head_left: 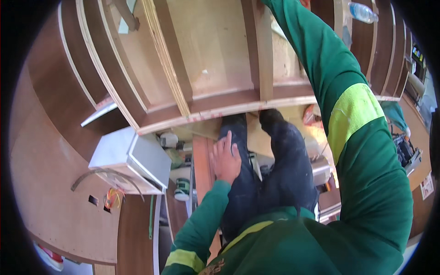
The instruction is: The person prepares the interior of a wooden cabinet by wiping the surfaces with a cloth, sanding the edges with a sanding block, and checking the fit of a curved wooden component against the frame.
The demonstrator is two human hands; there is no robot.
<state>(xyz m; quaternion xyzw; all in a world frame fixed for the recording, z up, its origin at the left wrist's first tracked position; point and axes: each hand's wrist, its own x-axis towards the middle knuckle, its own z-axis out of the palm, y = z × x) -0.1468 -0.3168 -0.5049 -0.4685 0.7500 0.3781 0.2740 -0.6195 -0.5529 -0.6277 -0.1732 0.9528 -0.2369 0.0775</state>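
Note:
My left hand (pixel 226 160) hangs over my dark trouser leg (pixel 236 183) with its fingers stretched out and nothing in them; whether it touches the leg I cannot tell. My right arm (pixel 341 91), in a green sleeve with a yellow band, reaches up past the top edge of the picture, so the hand itself is out of sight. Beneath that arm lies a wooden cabinet frame (pixel 215 108) with brown dividers and pale plywood panels. Its front edge crosses above my knees.
At left stands a white box-like cabinet (pixel 149 158). Coloured wires (pixel 113 198) poke from a brown panel (pixel 59 183) beside it. A tub (pixel 182 189) sits lower down, near an orange-brown board (pixel 201 160). A plastic bottle (pixel 363 12) lies at the upper right; a dark tool (pixel 405 149) rests at far right.

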